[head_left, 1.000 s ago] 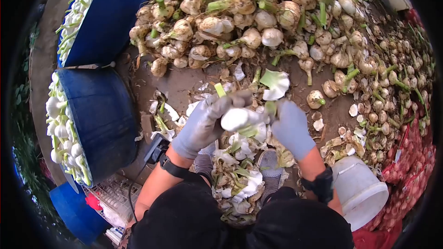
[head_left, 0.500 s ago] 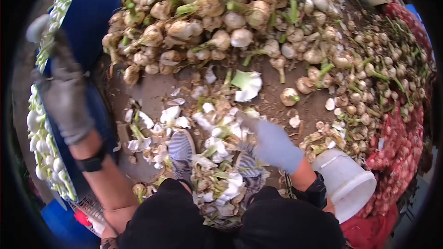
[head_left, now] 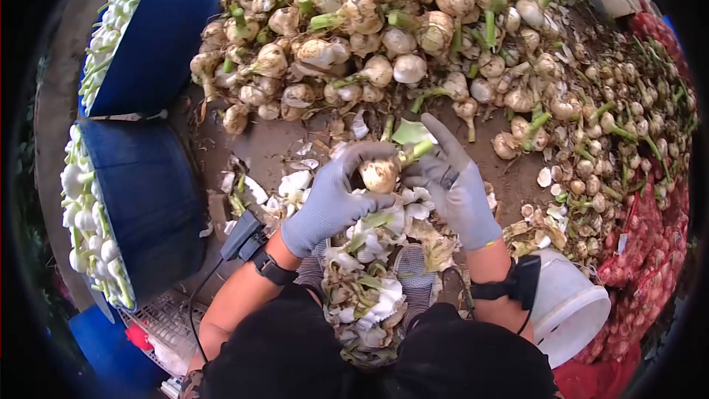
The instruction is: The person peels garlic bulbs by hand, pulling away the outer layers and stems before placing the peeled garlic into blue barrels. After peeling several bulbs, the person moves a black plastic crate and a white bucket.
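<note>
In the head view, your grey-gloved left hand (head_left: 332,203), which was out over the blue tubs half a second ago, is back in front of you. It now closes around a dirty, unpeeled garlic bulb with a green stalk (head_left: 381,174). Your grey-gloved right hand (head_left: 452,181) pinches the stalk, forefinger raised, so a fresh bulb is in hand. Just below the bulb lies a heap of white peelings (head_left: 369,288). Left of it stands the round blue tub of peeled white bulbs (head_left: 140,199); beyond it, the pile of unpeeled bulbs (head_left: 384,37); lower right, a white plastic bucket (head_left: 569,310).

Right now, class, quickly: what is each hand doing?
Left hand: closed around an unpeeled garlic bulb.
Right hand: fingers partly extended, gripping the same bulb's green stalk.
</note>
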`<state>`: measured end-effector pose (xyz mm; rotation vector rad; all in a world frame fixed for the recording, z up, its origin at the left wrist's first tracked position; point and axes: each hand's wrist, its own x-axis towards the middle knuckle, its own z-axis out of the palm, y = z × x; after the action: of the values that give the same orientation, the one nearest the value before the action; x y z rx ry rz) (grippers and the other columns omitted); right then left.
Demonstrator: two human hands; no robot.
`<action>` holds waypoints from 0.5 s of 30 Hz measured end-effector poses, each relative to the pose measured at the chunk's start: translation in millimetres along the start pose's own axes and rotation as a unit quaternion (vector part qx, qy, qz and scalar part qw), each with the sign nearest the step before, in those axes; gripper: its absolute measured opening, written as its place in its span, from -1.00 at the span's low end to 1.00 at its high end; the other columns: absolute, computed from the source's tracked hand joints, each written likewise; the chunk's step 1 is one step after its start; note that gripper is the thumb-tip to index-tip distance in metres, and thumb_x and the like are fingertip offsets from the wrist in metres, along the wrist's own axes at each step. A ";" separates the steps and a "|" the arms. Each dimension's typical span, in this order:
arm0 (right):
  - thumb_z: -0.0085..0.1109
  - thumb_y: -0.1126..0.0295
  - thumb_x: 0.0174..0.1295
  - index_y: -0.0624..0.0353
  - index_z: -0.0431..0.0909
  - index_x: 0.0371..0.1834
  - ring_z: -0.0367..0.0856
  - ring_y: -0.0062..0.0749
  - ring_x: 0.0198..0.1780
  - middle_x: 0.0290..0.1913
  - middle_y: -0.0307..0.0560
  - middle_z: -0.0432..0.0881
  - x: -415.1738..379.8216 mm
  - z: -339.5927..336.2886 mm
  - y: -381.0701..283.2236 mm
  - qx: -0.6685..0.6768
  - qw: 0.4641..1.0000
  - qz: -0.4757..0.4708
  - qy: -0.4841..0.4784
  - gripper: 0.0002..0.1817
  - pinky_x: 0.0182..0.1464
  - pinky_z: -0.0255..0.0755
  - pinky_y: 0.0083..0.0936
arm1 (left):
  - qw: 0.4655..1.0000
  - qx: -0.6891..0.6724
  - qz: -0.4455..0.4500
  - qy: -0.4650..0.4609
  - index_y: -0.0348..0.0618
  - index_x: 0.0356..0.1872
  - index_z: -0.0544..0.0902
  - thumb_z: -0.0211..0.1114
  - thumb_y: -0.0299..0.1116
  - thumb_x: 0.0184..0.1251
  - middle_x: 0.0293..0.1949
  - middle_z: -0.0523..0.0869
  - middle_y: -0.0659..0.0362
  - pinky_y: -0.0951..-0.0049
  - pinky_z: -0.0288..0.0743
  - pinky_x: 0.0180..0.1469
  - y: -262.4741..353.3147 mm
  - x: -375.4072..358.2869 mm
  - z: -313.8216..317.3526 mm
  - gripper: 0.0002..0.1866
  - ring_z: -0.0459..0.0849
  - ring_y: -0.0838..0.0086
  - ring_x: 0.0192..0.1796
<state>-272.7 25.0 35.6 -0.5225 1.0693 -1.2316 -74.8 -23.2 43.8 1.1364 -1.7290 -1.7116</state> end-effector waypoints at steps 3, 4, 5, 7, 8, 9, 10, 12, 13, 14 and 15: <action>-0.01 0.44 0.44 0.30 0.52 0.19 0.56 -0.68 -0.43 -0.38 -0.23 0.58 6.2 3.3 -11.5 -0.083 0.984 0.127 -0.092 -0.67 -0.47 0.43 -0.74 | 0.998 -0.021 -0.018 0.064 -0.20 0.20 0.51 0.60 -0.52 -0.10 0.18 0.58 0.11 0.36 0.41 0.30 -2.8 -2.8 5.4 -0.28 0.57 0.40 0.20; -0.01 0.44 0.44 0.30 0.52 0.19 0.56 -0.68 -0.43 -0.38 -0.23 0.58 5.3 7.5 -13.3 -0.080 0.984 0.129 -0.089 -0.67 -0.47 0.43 -0.74 | 0.995 0.073 0.034 0.061 -0.19 0.19 0.53 0.60 -0.53 -0.12 0.17 0.58 0.09 0.37 0.43 0.29 -0.4 -1.5 4.6 -0.28 0.58 0.38 0.20; 0.00 0.38 0.45 0.32 0.53 0.16 0.55 -0.66 -0.48 -0.44 -0.23 0.57 4.7 13.7 -13.2 -0.115 0.980 0.155 -0.050 -0.67 -0.48 0.43 -0.73 | 0.981 0.165 0.086 0.056 -0.17 0.17 0.54 0.61 -0.54 -0.15 0.17 0.59 0.07 0.39 0.45 0.27 1.5 -1.0 5.0 -0.28 0.59 0.37 0.19; 0.06 0.23 0.46 0.34 0.54 0.10 0.52 -0.65 -0.56 -0.52 -0.20 0.58 4.8 21.3 -6.2 -0.119 0.980 0.158 -0.011 -0.63 -0.48 0.44 -0.73 | 0.981 0.153 0.095 0.068 -0.17 0.16 0.55 0.61 -0.55 -0.16 0.17 0.59 0.06 0.39 0.44 0.28 3.6 -2.1 2.2 -0.29 0.59 0.36 0.20; 0.06 0.23 0.46 0.34 0.54 0.10 0.52 -0.65 -0.56 -0.52 -0.20 0.58 4.7 22.8 -7.2 -0.118 0.980 0.158 -0.012 -0.63 -0.48 0.44 -0.73 | 0.982 0.140 0.103 0.079 -0.16 0.15 0.56 0.61 -0.56 -0.17 0.17 0.58 0.04 0.39 0.43 0.29 3.6 -3.4 0.7 -0.29 0.59 0.35 0.21; 0.07 0.23 0.46 0.34 0.54 0.11 0.52 -0.65 -0.54 -0.50 -0.19 0.59 3.3 24.5 -9.4 -0.108 0.982 0.151 -0.021 -0.62 -0.47 0.43 -0.74 | 0.983 0.121 0.113 0.081 -0.16 0.16 0.55 0.62 -0.56 -0.16 0.17 0.57 0.05 0.38 0.42 0.31 -0.3 -3.3 0.8 -0.28 0.58 0.35 0.21; 0.08 0.22 0.45 0.34 0.53 0.11 0.53 -0.65 -0.53 -0.48 -0.17 0.61 2.7 25.2 -10.6 -0.100 0.984 0.142 -0.031 -0.62 -0.46 0.43 -0.74 | 0.983 0.120 0.112 0.080 -0.16 0.16 0.55 0.62 -0.56 -0.16 0.17 0.57 0.05 0.38 0.42 0.31 -1.1 -3.8 1.0 -0.28 0.58 0.35 0.21; 0.07 0.22 0.46 0.34 0.53 0.11 0.54 -0.65 -0.51 -0.45 -0.17 0.62 -0.4 25.1 -9.4 -0.079 0.987 0.137 -0.027 -0.62 -0.45 0.44 -0.74 | 0.994 -0.006 0.053 0.096 -0.17 0.16 0.54 0.62 -0.54 -0.13 0.17 0.56 0.06 0.36 0.41 0.32 1.6 -3.2 1.5 -0.30 0.58 0.33 0.22; 0.07 0.22 0.46 0.33 0.52 0.11 0.55 -0.65 -0.49 -0.43 -0.17 0.63 -1.4 25.8 -8.4 -0.056 0.989 0.132 -0.024 -0.62 -0.44 0.44 -0.74 | 0.994 0.000 0.063 0.084 -0.19 0.17 0.51 0.62 -0.53 -0.09 0.18 0.55 0.08 0.38 0.40 0.31 1.1 -3.4 -0.3 -0.30 0.56 0.37 0.23; 0.07 0.22 0.46 0.33 0.52 0.11 0.55 -0.65 -0.49 -0.43 -0.17 0.63 -1.0 25.5 -9.7 -0.055 0.989 0.133 -0.026 -0.62 -0.44 0.44 -0.74 | 0.994 0.001 0.062 0.086 -0.19 0.17 0.51 0.62 -0.53 -0.09 0.18 0.55 0.08 0.38 0.40 0.31 2.6 -2.6 -2.3 -0.30 0.56 0.37 0.23; 0.05 0.23 0.47 0.33 0.51 0.12 0.56 -0.65 -0.47 -0.42 -0.19 0.63 -1.3 23.6 -13.4 -0.071 0.988 0.133 -0.046 -0.62 -0.44 0.44 -0.74 | 0.990 0.056 0.094 0.090 -0.16 0.15 0.54 0.62 -0.49 -0.09 0.13 0.60 0.09 0.37 0.45 0.27 5.8 -2.0 -3.7 -0.32 0.60 0.35 0.19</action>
<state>-258.7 17.2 57.6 -0.5228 1.1134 -0.8945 -72.1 -24.5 50.3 1.1005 -1.7760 -1.3719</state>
